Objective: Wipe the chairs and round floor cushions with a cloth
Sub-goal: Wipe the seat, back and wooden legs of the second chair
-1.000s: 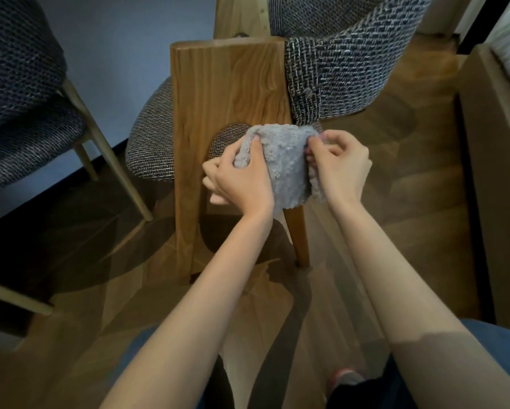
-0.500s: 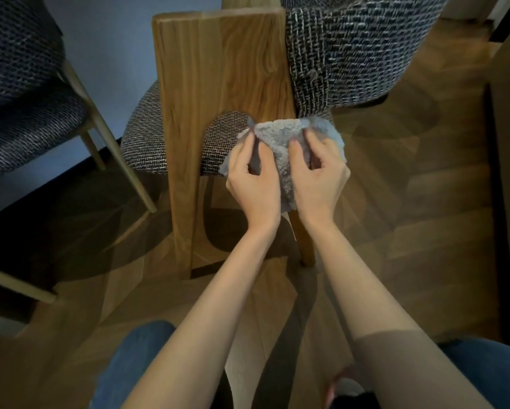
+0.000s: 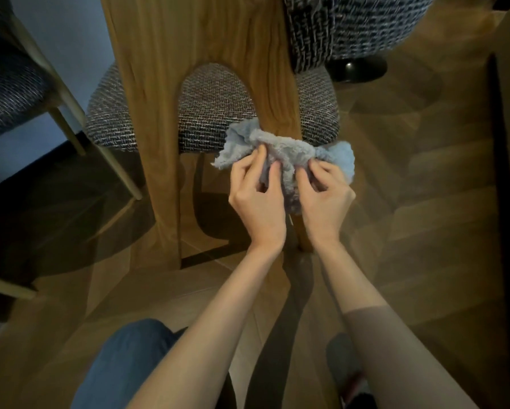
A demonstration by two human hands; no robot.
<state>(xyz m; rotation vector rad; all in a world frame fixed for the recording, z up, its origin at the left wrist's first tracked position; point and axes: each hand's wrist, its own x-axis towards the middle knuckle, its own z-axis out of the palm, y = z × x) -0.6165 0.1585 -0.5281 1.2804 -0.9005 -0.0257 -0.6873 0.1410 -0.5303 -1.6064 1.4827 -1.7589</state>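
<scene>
Wood floor [image 3: 419, 231]; both hands, left [image 3: 258, 199] and right [image 3: 324, 199], fingers curled, pinching cloth [image 3: 289, 152] against chair leg [image 3: 280, 93].

Left hand [image 3: 258, 199], right hand [image 3: 324, 202] slid cloth [image 3: 283, 149] down chair leg [image 3: 279, 107].

Brown herringbone wood floor [image 3: 425, 231] carries: tweed-seated chair's arched wooden leg panel [image 3: 159, 172] centre, second chair's slim pale legs [image 3: 121, 175] left, glossy black round pedestal base [image 3: 357, 69] top right.

Bare forearms [image 3: 218, 305], blue jeans [image 3: 124, 364] and, perhaps, a dark slipper [image 3: 343, 363].
</scene>
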